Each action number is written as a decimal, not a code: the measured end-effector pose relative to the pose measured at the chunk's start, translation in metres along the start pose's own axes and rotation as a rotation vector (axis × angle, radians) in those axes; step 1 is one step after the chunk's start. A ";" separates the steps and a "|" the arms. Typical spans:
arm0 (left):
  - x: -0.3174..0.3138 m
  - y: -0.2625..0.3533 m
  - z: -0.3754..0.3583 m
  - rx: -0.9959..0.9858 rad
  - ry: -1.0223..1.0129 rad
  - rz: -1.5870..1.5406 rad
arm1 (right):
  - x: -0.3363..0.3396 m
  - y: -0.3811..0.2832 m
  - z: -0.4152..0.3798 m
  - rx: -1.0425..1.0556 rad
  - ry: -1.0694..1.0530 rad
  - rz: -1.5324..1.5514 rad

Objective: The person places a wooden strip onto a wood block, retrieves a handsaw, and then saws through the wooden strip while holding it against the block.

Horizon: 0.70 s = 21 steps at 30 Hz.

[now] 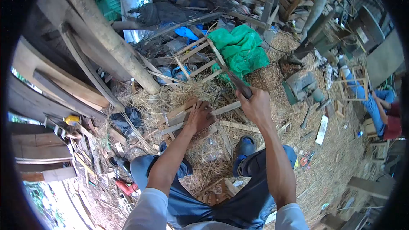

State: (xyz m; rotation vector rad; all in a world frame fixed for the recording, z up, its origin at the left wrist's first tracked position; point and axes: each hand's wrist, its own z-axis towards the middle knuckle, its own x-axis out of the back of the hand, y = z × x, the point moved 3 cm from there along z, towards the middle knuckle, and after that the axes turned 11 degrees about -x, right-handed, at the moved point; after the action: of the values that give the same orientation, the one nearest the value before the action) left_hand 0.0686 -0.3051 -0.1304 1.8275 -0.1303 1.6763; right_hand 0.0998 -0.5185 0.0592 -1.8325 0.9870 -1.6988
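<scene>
In the middle of the head view, my left hand [200, 117] presses down on a block of wood, its fingers bent over the top. A pale wooden strip [226, 108] runs from under that hand toward the right. My right hand [254, 104] is raised beyond the strip, closed around a long dark tool [233, 76] that looks like a machete. The tool slants up and to the left, apart from the wood. Part of the block is hidden under my left hand.
A light wooden frame [198, 57] leans beside a green plastic sheet [240, 49] ahead. A bench vise [302, 87] stands to the right. Another person in a red top [392, 121] sits at the far right. Shavings cover the floor; a red power tool [126, 186] lies at lower left.
</scene>
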 end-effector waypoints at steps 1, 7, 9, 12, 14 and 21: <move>-0.001 -0.003 0.003 -0.011 -0.013 0.009 | 0.002 -0.002 -0.001 -0.011 -0.007 0.016; 0.006 -0.010 0.012 -0.013 0.085 -0.337 | 0.002 0.000 0.004 -0.005 0.020 0.055; 0.004 -0.008 0.011 0.050 0.071 -0.388 | -0.001 0.001 0.006 -0.003 0.024 0.068; -0.001 -0.007 0.009 -0.024 0.140 -0.344 | -0.004 0.000 0.010 0.006 0.028 0.078; -0.005 -0.012 0.010 -0.018 0.117 -0.364 | -0.006 -0.001 0.011 0.002 0.020 0.084; -0.001 -0.022 0.013 0.040 0.050 -0.442 | -0.021 -0.005 0.018 -0.031 -0.041 -0.015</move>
State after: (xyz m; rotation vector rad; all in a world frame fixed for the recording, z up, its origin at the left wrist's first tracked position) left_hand 0.0907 -0.2949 -0.1396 1.6885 0.3100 1.4156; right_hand 0.1185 -0.5024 0.0467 -1.8915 0.9908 -1.6560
